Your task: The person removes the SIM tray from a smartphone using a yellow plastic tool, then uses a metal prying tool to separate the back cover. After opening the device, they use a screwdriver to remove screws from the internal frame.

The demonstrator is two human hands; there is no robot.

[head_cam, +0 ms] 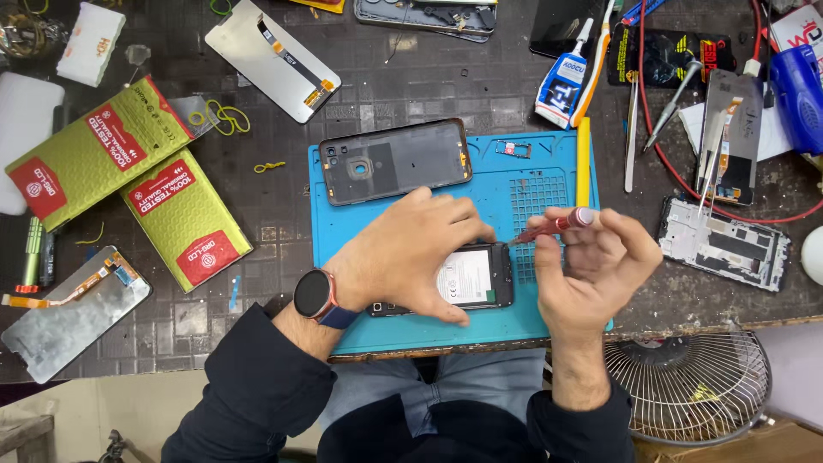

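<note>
Two bare hands are seen over a blue rubber work mat (514, 184) on the dark tiled bench (283, 206). An opened black phone with its white-labelled battery exposed (467, 279) is pressed flat on the mat under the left hand (411, 253), whose grip is spread apart. A slim red-handled screwdriver (553, 225) is clamped in the right hand (596, 266), its tip apparently at the phone's upper right corner. A detached dark back cover (394, 160) lies just beyond, touching the mat.
</note>
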